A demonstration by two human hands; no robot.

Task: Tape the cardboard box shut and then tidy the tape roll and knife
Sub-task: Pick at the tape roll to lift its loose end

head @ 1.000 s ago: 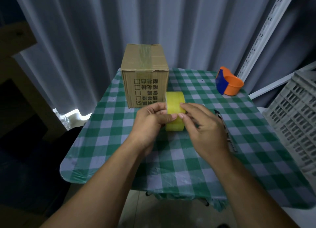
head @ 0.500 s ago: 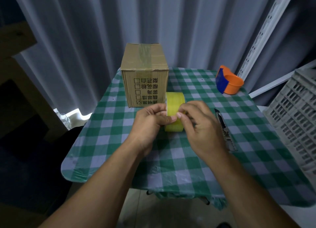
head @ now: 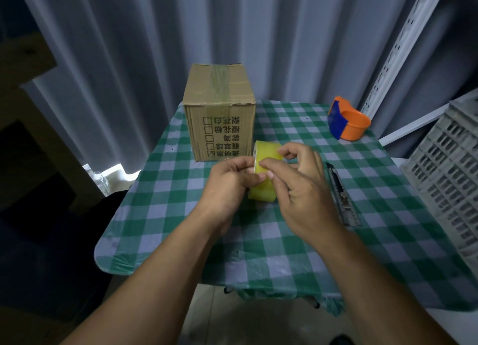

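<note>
While the curtain point(head: 129, 60) hangs behind it, the worktop point(head: 165, 215) with its green checked cloth carries everything, and a grey crate point(head: 445, 168) stands at its right edge. The box point(head: 219, 112) sits at the far left of the cloth, upright, with a strip of tape already along its top seam, in the same place as a second ago. An orange and blue dispenser point(head: 349, 122) lies at the far right, well apart from the box. The left hand point(head: 227, 181) holds the roll point(head: 263, 192) on edge just in front of the box, its grip pinched on the roll's left side. The right hand point(head: 300, 187) has moved since the earlier frame: then its fingertips met the left thumb at the middle of the roll, now it reaches further over the top, thumb and forefinger pressed on the yellow band. Whether it has a loose tape end cannot be told. The knife point(head: 341, 197) lies flat on the cloth just right of the right hand, unmoved.
</note>
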